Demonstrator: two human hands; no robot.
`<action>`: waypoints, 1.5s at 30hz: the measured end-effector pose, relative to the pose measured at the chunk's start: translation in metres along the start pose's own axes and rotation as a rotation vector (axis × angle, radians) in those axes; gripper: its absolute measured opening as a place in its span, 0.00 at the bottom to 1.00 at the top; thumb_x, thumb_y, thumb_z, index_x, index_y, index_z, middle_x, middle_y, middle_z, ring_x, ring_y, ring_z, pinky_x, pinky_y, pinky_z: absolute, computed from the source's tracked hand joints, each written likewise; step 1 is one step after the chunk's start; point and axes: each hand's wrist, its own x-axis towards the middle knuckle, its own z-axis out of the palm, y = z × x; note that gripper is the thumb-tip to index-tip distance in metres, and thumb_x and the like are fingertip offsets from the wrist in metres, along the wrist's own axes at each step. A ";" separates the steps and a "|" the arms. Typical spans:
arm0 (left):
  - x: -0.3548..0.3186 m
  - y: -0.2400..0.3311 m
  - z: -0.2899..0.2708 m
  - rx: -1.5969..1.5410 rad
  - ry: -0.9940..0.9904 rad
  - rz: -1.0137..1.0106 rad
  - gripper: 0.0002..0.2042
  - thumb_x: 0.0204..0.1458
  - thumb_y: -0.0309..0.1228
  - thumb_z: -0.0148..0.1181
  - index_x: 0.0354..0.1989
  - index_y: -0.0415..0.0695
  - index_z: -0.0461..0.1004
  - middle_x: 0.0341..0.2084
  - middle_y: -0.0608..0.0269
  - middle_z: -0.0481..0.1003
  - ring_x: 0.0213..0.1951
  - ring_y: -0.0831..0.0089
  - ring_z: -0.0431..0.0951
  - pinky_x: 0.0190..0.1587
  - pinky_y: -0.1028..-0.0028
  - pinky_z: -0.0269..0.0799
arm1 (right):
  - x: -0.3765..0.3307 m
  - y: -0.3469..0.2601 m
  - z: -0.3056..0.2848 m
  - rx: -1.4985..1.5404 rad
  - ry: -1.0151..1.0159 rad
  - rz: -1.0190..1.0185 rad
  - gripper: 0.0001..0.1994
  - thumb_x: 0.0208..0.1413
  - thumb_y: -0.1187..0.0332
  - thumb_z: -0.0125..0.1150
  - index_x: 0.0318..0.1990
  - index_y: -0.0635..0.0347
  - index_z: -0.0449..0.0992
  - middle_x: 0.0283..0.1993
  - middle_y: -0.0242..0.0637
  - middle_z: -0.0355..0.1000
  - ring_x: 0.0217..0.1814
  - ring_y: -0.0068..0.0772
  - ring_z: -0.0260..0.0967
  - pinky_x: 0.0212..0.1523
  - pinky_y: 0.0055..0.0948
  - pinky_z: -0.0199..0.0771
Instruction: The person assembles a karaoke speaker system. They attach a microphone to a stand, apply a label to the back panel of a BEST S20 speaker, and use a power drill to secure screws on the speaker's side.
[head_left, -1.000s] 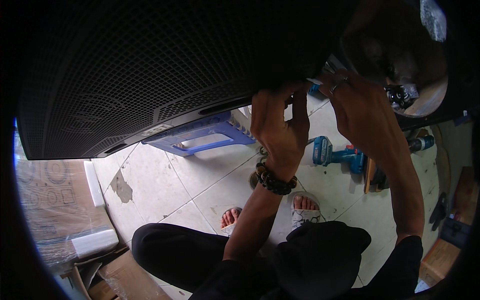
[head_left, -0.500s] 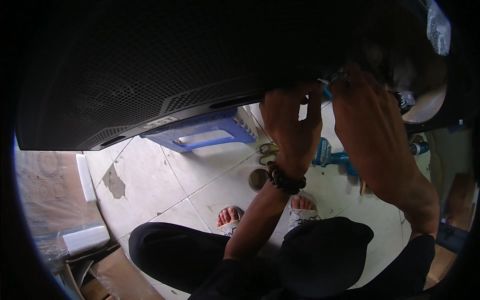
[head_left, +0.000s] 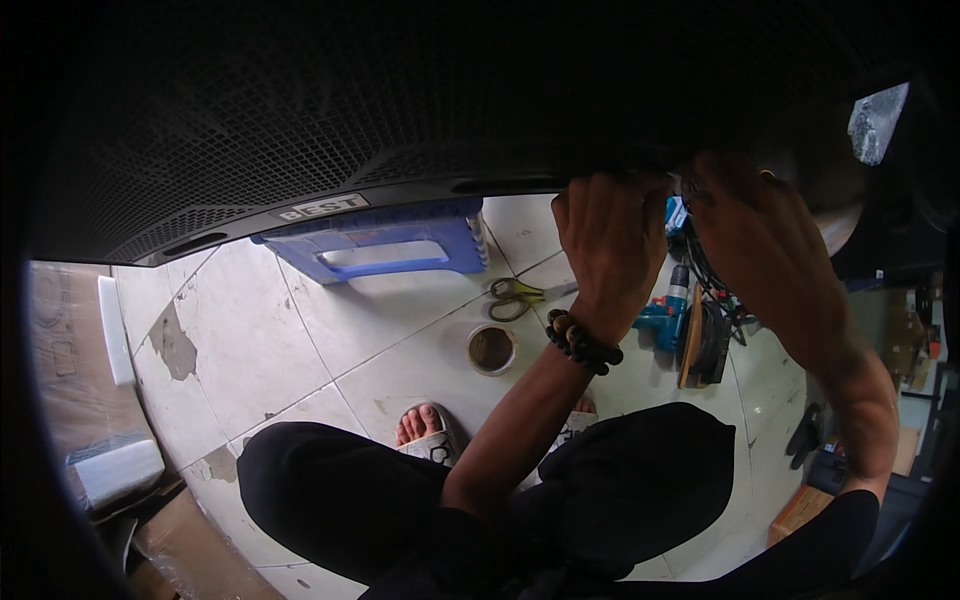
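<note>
A large black speaker cabinet with a perforated grille fills the upper part of the view. My left hand is raised to its near lower edge, with the fingers bent and pressed together, a dark beaded bracelet at the wrist. Close beside it on the right, my right hand curls its fingers at the same dark edge. Both sets of fingertips meet in deep shadow, so whatever they pinch is hidden. A brown rounded surface shows partly behind the right hand.
A blue plastic stool stands under the cabinet. On the tiled floor lie scissors, a roll of tape, a teal power drill and a cable reel. Wrapped cardboard is at left; an orange-brown box at lower right.
The view has shifted, bringing the drill, cable reel and scissors out from behind my arms. My hands stay at the cabinet edge, and the gap seen between my left fingers has closed.
</note>
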 end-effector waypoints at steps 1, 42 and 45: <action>0.000 0.000 0.000 0.005 0.004 0.004 0.05 0.47 0.28 0.68 0.31 0.51 0.77 0.23 0.74 0.67 0.30 0.73 0.67 0.37 0.70 0.57 | 0.001 0.001 -0.003 -0.023 -0.068 -0.015 0.06 0.47 0.72 0.64 0.34 0.59 0.78 0.44 0.33 0.68 0.49 0.27 0.66 0.42 0.26 0.72; 0.007 0.002 -0.012 0.079 -0.087 0.054 0.06 0.47 0.22 0.70 0.33 0.42 0.80 0.27 0.69 0.78 0.24 0.81 0.71 0.29 0.79 0.65 | -0.023 0.001 0.081 1.564 0.161 0.600 0.13 0.60 0.62 0.59 0.38 0.65 0.82 0.23 0.46 0.72 0.21 0.40 0.67 0.28 0.37 0.64; 0.007 0.002 -0.013 0.077 -0.096 0.044 0.06 0.46 0.22 0.71 0.33 0.42 0.80 0.27 0.70 0.78 0.25 0.82 0.72 0.30 0.79 0.66 | -0.024 -0.003 0.076 1.496 0.180 0.642 0.12 0.59 0.65 0.59 0.34 0.67 0.80 0.22 0.45 0.72 0.22 0.41 0.69 0.28 0.38 0.65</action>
